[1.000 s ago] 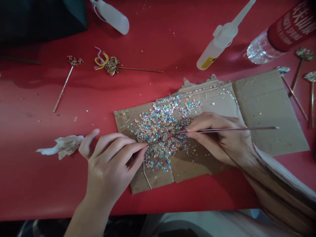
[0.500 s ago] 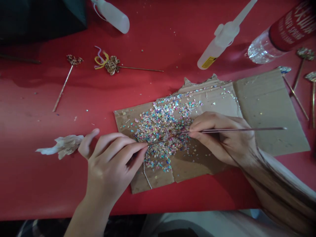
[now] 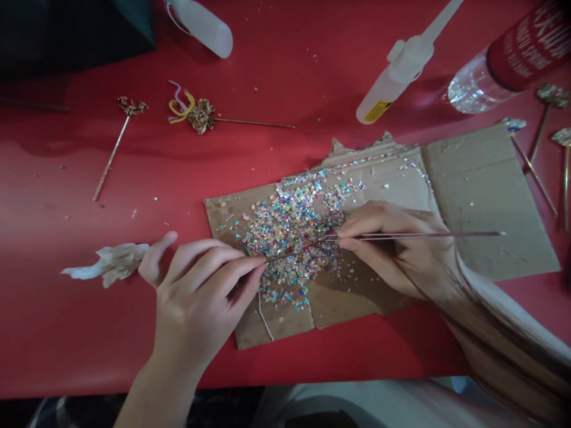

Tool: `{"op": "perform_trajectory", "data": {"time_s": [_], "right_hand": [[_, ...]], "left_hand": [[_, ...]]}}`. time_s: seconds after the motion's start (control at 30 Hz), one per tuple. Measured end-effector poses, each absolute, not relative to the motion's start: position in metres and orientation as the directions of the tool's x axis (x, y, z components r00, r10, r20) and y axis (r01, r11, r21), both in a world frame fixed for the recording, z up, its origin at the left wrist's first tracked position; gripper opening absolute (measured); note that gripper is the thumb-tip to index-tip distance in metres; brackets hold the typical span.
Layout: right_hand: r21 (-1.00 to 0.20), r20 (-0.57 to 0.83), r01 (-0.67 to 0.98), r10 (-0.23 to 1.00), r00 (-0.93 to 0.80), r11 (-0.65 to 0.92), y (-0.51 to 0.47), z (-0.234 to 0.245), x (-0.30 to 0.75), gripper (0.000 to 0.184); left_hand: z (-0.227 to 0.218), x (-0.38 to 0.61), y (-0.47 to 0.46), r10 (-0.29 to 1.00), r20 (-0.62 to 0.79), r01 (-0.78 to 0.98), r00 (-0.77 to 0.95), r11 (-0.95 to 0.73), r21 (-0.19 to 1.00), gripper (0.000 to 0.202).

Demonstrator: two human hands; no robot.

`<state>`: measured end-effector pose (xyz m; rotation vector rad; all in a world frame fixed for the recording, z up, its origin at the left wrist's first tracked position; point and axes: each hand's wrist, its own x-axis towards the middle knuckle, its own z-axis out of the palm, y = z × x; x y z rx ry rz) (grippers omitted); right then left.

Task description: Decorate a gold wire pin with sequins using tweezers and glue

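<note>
Multicoloured sequin flakes [image 3: 289, 238] heaped mid-frame on torn cardboard [image 3: 491, 202]. Right hand [image 3: 397, 249]: fingers pinched narrow on thin metal rod [image 3: 437, 235]. Left hand [image 3: 200, 291]: pinching second rod [image 3: 285, 257]. Tips nearly meeting among flakes. Right rod's far end nearer hand than in earlier frame.

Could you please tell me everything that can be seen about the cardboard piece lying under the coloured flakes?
The corrugated cardboard sheet lies flat on the red table. It is plain brown, with a ragged, torn upper edge and a crease that sets off a barer right-hand panel. Multicoloured sequin flakes are scattered over its middle, and a thin white line marks its lower part. The person's right hand and left hand reach over it.
</note>
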<state>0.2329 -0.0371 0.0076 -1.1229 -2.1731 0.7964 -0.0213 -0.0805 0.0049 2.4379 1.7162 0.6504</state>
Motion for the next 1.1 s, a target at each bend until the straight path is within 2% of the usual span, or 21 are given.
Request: {"op": "perform_trajectory", "data": {"time_s": [0.5,0.93,1.1], "right_hand": [[-0.727,0.171,0.534,0.867,-0.468,0.432,-0.0355,0.0055,0.2341,0.003],[-0.735,0.163,0.537,0.876,-0.453,0.414,-0.0359,0.0078,0.2328,0.005],[-0.737,0.152,0.550,0.889,-0.432,0.393,-0.0361,0.0082,0.2317,0.005]], "left_hand": [[0.0085,-0.0181,-0.0787,0.931,0.273,0.874,0.244,-0.333,0.354,0.011],[0.0055,-0.0222,-0.0791,0.908,0.289,0.866,0.303,-0.389,0.315,0.009],[0.0055,-0.0190,-0.0804,0.934,0.283,0.880,0.217,-0.313,0.358,0.011]]}}
